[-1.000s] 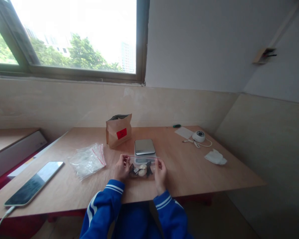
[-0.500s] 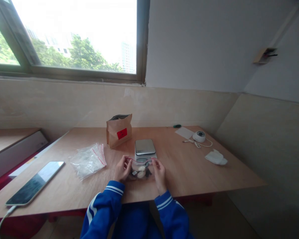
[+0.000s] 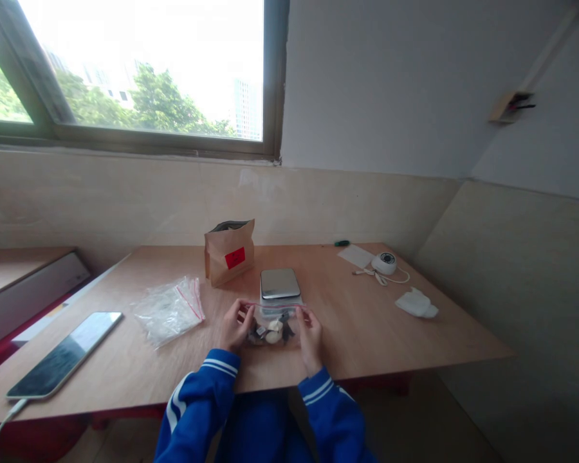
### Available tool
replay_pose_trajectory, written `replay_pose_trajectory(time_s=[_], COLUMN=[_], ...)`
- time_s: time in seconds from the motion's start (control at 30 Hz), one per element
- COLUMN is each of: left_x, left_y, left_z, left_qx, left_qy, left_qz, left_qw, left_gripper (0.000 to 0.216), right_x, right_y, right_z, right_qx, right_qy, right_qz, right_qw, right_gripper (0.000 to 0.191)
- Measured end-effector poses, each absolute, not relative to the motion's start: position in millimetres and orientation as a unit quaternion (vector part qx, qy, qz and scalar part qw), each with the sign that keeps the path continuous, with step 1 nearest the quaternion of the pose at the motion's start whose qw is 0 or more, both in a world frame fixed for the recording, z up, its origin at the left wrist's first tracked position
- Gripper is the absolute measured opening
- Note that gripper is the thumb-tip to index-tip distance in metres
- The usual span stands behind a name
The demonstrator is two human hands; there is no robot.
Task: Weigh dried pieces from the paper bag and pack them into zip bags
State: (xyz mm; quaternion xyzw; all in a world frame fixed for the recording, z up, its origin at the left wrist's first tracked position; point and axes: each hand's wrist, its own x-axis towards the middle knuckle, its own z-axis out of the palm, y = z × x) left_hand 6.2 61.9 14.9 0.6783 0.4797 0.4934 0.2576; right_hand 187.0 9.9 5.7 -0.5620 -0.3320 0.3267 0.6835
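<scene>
A clear zip-lock bag (image 3: 289,326) with a red seal strip stretches between my two hands near the table's front edge. Inside it lie small white and dark pieces, too small to name. My left hand (image 3: 236,325) pinches the bag's upper left corner. At the upper right corner, the fingers of my right hand (image 3: 309,335) are closed on the same bag. Just beyond the bag is a flat scale (image 3: 279,283) with a silver top; the bag's upper edge hides its front part.
Behind stands an open brown paper pouch (image 3: 226,254) with a red label. To the left are clear empty bags (image 3: 166,313) and a phone (image 3: 65,355) on a cable. At right lie a white dome camera (image 3: 384,262), a crumpled white wrapper (image 3: 416,303) and a green-handled tool (image 3: 341,243).
The bag's top edge, which sagged and gaped in the middle, is now pulled straight between my hands. Both hands stay at its corners.
</scene>
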Motion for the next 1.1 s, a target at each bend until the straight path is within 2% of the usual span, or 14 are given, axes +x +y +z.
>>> replay_pose_trajectory(time_s=[0.3, 0.87, 1.1], left_x=[8, 7, 8], left_y=[60, 60, 62], left_z=[18, 16, 9], left_qx=[0.680, 0.704, 0.707], left_qy=[0.468, 0.459, 0.464], left_qz=[0.514, 0.483, 0.488], left_qw=[0.232, 0.245, 0.215], left_gripper=[0.022, 0.024, 0.021], right_x=[187, 187, 187], right_y=[11, 7, 8], right_z=[4, 8, 5], right_qx=[-0.555, -0.544, -0.553], right_qy=[-0.346, -0.343, -0.344], right_qz=[0.351, 0.333, 0.318], right_qw=[0.670, 0.690, 0.689], right_gripper=[0.043, 0.041, 0.040])
